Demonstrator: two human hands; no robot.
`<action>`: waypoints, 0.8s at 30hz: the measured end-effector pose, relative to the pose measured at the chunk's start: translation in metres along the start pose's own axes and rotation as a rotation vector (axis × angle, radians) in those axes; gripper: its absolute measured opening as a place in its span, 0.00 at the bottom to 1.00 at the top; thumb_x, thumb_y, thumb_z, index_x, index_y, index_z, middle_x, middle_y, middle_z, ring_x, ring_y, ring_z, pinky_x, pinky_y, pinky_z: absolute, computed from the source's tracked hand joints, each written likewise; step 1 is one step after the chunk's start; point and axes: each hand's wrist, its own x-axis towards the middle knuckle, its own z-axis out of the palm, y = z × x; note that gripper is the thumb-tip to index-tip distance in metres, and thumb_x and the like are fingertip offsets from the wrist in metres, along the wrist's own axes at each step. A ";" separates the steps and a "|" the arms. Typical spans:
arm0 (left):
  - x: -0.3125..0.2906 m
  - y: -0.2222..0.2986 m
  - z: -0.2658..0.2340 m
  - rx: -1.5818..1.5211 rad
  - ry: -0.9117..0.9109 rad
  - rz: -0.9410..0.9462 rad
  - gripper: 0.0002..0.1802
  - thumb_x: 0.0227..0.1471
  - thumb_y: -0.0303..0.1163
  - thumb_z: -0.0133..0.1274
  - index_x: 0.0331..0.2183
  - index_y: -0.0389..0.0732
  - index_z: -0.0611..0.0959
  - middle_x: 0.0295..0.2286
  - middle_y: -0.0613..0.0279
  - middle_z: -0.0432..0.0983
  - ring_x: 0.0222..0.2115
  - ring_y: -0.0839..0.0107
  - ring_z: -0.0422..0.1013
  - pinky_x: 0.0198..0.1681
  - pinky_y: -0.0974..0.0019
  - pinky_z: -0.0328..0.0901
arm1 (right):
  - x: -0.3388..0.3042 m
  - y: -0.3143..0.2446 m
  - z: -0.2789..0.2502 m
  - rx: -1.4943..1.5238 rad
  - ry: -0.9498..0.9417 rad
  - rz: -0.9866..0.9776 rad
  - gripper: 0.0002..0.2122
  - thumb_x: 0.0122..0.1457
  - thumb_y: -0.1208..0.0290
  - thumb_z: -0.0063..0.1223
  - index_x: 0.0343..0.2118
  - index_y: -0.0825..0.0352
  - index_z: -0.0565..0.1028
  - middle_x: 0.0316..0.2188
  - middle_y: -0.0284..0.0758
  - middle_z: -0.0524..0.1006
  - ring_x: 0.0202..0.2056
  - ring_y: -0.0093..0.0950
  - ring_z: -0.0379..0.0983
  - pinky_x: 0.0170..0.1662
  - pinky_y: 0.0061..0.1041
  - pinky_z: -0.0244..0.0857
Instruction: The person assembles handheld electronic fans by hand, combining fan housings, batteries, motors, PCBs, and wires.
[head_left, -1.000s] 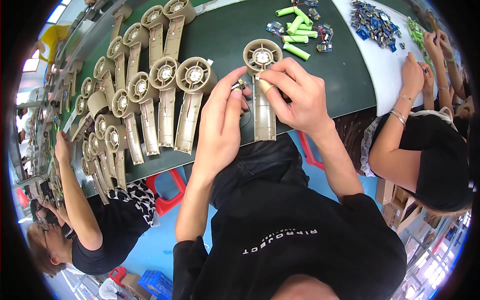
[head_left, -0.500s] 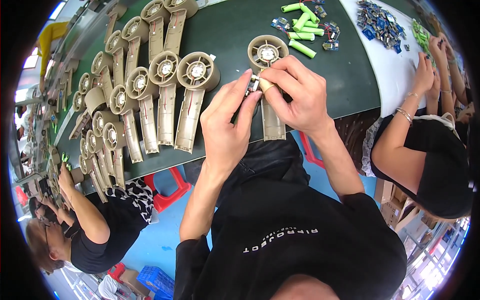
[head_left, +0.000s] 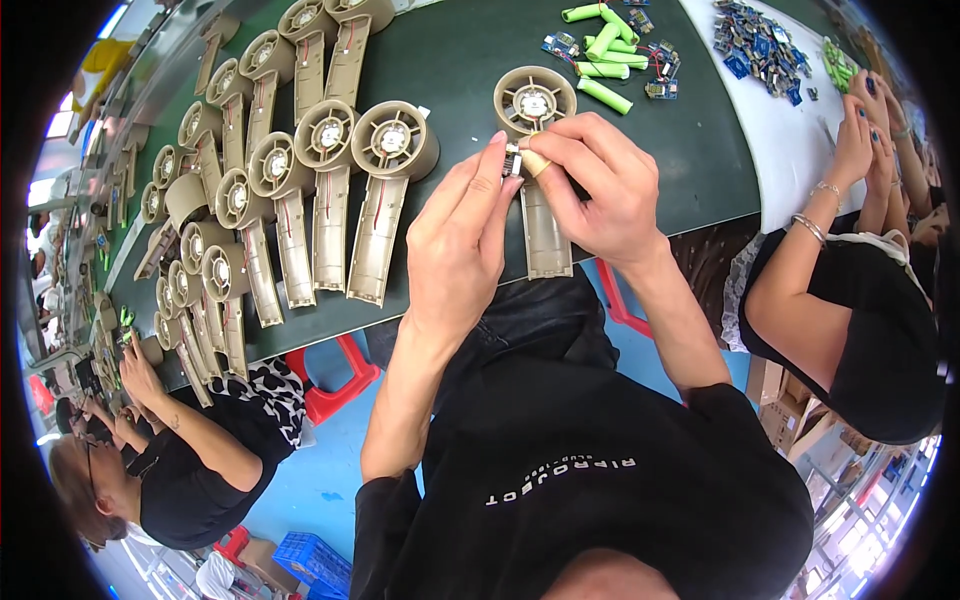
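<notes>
Your left hand (head_left: 452, 245) has its grip closed on a small board (head_left: 512, 160), pinched between thumb and fingertips. Your right hand (head_left: 606, 190) is just beside it, fingertips drawn together by the board's right edge; you cannot tell what, if anything, its grip holds. A pale cot (head_left: 537, 163) covers one of its fingers. The board is above the fan (head_left: 535, 98) at the near side of the tabletop (head_left: 465, 80); that fan's round head lies far, its handle toward you, partly hidden by your hands. To the left lie rows of similar fans (head_left: 390, 150), with red wires along several handles. Far right are green cells (head_left: 605, 97) with wired boards (head_left: 662, 90), and beyond them, on a white surface (head_left: 740, 110), a heap of blue boards (head_left: 762, 55).
</notes>
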 end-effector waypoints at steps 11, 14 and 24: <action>0.021 -0.002 -0.009 -0.049 -0.194 0.091 0.18 0.51 0.18 0.55 0.46 0.33 0.80 0.36 0.52 0.78 0.32 0.62 0.76 0.35 0.67 0.69 | 0.000 0.008 -0.008 0.012 0.016 -0.031 0.07 0.46 0.83 0.62 0.30 0.69 0.79 0.28 0.36 0.78 0.25 0.30 0.75 0.26 0.24 0.69; 0.024 0.003 -0.007 -0.069 -0.124 0.026 0.18 0.51 0.17 0.54 0.46 0.34 0.80 0.36 0.52 0.78 0.32 0.62 0.75 0.34 0.67 0.69 | 0.008 0.009 -0.008 0.038 -0.006 0.000 0.08 0.47 0.83 0.61 0.32 0.69 0.80 0.29 0.37 0.78 0.26 0.31 0.75 0.28 0.24 0.69; 0.019 0.045 -0.038 -0.525 -0.190 -0.547 0.24 0.58 0.23 0.47 0.56 0.36 0.63 0.42 0.40 0.70 0.35 0.51 0.74 0.40 0.59 0.67 | -0.032 0.010 -0.019 0.229 0.246 0.575 0.16 0.63 0.76 0.50 0.54 0.69 0.70 0.36 0.27 0.73 0.30 0.13 0.65 0.30 0.12 0.59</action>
